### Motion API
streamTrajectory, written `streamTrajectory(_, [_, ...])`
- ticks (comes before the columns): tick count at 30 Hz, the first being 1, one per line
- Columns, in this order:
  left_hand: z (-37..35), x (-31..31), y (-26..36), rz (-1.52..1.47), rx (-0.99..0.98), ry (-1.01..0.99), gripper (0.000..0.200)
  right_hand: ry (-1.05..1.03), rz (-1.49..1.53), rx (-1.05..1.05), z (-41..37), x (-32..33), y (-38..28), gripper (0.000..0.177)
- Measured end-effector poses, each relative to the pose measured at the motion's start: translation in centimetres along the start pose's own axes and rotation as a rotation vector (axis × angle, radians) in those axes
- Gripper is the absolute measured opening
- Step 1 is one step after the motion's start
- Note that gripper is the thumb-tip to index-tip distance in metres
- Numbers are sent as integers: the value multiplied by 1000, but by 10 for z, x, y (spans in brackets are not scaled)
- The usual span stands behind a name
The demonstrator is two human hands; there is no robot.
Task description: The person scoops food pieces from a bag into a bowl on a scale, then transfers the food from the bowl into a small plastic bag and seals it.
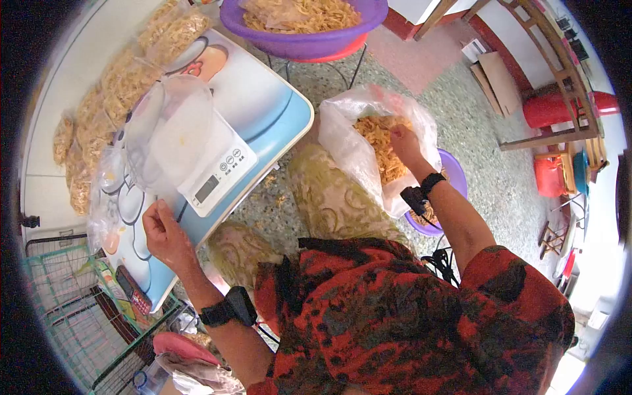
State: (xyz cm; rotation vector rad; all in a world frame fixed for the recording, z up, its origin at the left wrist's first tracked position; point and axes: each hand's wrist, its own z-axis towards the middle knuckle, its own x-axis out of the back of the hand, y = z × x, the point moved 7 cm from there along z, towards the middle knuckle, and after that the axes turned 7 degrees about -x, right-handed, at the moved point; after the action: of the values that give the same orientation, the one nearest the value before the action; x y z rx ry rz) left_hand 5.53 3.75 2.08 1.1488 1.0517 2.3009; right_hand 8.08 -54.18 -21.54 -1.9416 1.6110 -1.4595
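My left hand (166,232) is at the near edge of the table, fingers curled in at the lower edge of a clear plastic bag (146,141). That bag lies across a white digital scale (214,172). On my right, a large whitish plastic bag (342,122) stands open, filled with yellow-brown dried strips (376,146). My right hand (405,146) reaches into it, its fingers closed down among the strips; the fingertips are partly hidden.
Several filled bags (108,99) line the table's far side. A purple basin (309,36) of strips stands on a stool ahead. Another purple basin (454,174) is beneath the large bag. A red phone (133,289) lies at the table's near corner, beside a wire cage (72,309).
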Motion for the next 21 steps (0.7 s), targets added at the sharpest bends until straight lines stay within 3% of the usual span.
streamTrajectory(2, [1, 6, 5, 59, 0, 11, 25, 182, -442, 484, -16, -20, -39, 34])
streamTrajectory(3, [-13, -9, 2, 43, 42, -17, 25, 147, -541, 646, -28, -6, -50, 34])
streamTrajectory(5, [-5, -6, 4, 73, 4, -6, 24, 84, -591, 1030, -47, -37, -93, 35])
streamTrajectory(6, [-1, -3, 4, 82, 9, -2, 24, 123, -756, 1064, -48, -53, -97, 37])
streamTrajectory(9, [-1, -2, 5, 56, 28, 2, 23, 7, -1070, 829, 0, -89, -67, 40])
streamTrajectory(12, [-1, -3, 6, -16, -10, 21, 20, 41, -1166, 724, 44, -115, -38, 30])
streamTrajectory(21, [-1, -2, 19, 71, 15, -12, 17, -29, -991, 619, 4, -107, -85, 26])
